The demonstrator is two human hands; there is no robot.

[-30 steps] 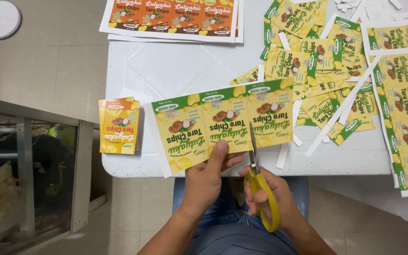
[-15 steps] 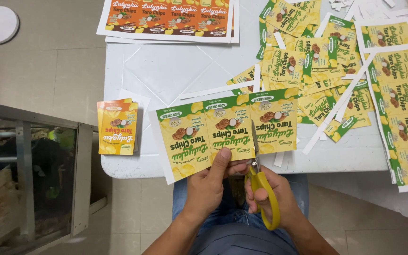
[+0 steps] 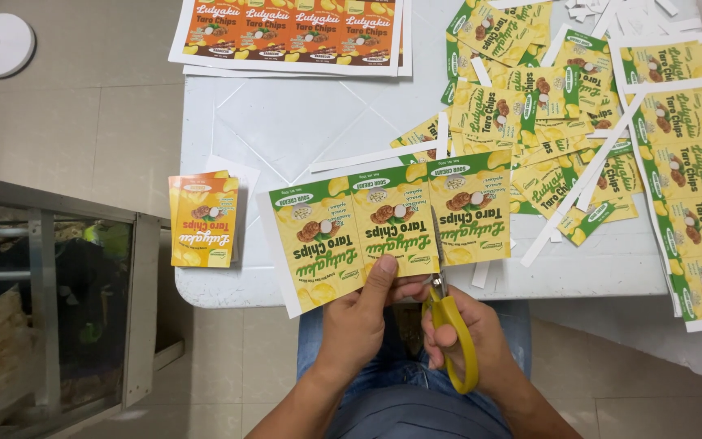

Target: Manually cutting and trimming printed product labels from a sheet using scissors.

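Head view: scissors cutting a strip of three labels.
Left hand (image 3: 357,319) pinches the label strip (image 3: 389,228), yellow with green tops, by its near edge, thumb on top; just right of it, right hand (image 3: 466,340) grips yellow-handled scissors (image 3: 447,319), blades in the strip, over the white table (image 3: 286,122).

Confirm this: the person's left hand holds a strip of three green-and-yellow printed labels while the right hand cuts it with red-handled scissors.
Not quite: the scissors in the right hand have yellow handles, not red, as the head view shows. The left hand does hold the strip of three green-and-yellow printed labels.
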